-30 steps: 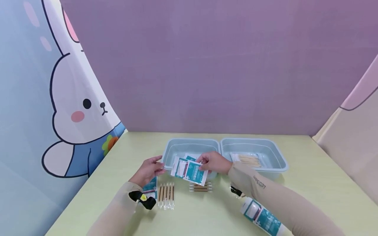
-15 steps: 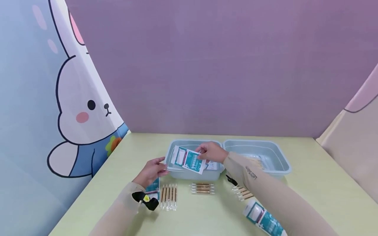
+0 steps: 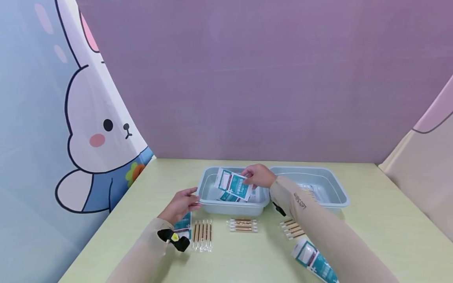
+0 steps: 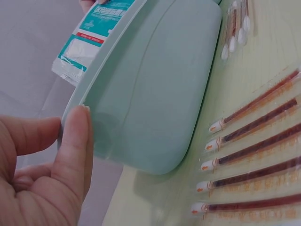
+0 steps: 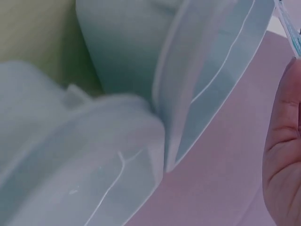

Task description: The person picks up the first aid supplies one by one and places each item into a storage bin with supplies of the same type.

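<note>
My left hand [image 3: 181, 205] pinches the left end of the rim of a pale blue plastic basin [image 3: 230, 209]; in the left wrist view the thumb and fingers [image 4: 70, 146] close on that rim. Over the same basin, my right hand [image 3: 259, 175] holds a flat teal-and-white packet [image 3: 233, 184] by its right end, tilted. In the right wrist view, the right hand [image 5: 284, 146] is cut off at the edge and the packet barely shows. Beneath the held packet, another teal packet [image 3: 230, 197] lies in the basin.
A second basin [image 3: 330, 179] adjoins on the right, with a pack of wooden-stick swabs [image 3: 308, 191] inside. In front lie brown-filled swabs [image 3: 201, 235], two more swab strips [image 3: 243, 225], and teal packets at left [image 3: 183, 226] and right [image 3: 315, 261], partly covered by the arms.
My right hand has carried the packet up and away from me, from the basin's front edge to over its inside. My left hand stays at the rim.
</note>
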Demonstrator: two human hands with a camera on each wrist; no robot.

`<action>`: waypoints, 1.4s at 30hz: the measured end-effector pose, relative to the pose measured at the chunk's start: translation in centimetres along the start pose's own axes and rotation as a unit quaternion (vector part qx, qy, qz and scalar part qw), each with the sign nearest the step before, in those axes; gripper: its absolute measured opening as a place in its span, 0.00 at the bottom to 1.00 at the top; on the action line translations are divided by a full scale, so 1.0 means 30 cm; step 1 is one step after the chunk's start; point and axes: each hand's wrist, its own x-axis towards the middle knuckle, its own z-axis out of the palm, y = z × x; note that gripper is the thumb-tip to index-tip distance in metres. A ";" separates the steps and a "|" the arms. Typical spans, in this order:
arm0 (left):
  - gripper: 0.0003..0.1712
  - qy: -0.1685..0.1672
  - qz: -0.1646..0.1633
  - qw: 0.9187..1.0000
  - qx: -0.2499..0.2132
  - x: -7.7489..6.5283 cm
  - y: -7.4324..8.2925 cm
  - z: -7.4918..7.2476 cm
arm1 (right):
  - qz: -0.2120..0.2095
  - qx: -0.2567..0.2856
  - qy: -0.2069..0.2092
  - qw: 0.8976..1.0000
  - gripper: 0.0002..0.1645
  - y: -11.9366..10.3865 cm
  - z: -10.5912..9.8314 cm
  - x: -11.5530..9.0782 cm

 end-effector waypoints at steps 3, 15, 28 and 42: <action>0.28 -0.002 0.002 1.000 -0.001 -0.001 0.001 -0.003 | 0.005 -0.004 0.003 1.000 0.14 0.009 -0.009 0.011; 0.27 -0.002 -0.004 1.000 -0.018 -0.013 -0.001 -0.003 | 0.031 -0.001 0.001 1.000 0.12 -0.012 -0.006 0.063; 0.28 0.005 -0.006 1.000 -0.014 0.002 -0.006 -0.001 | 0.085 0.005 0.002 0.996 0.09 -0.049 0.012 0.103; 0.27 0.012 -0.001 1.000 -0.008 0.004 -0.008 0.005 | 0.145 0.041 0.054 0.987 0.13 -0.021 0.019 0.158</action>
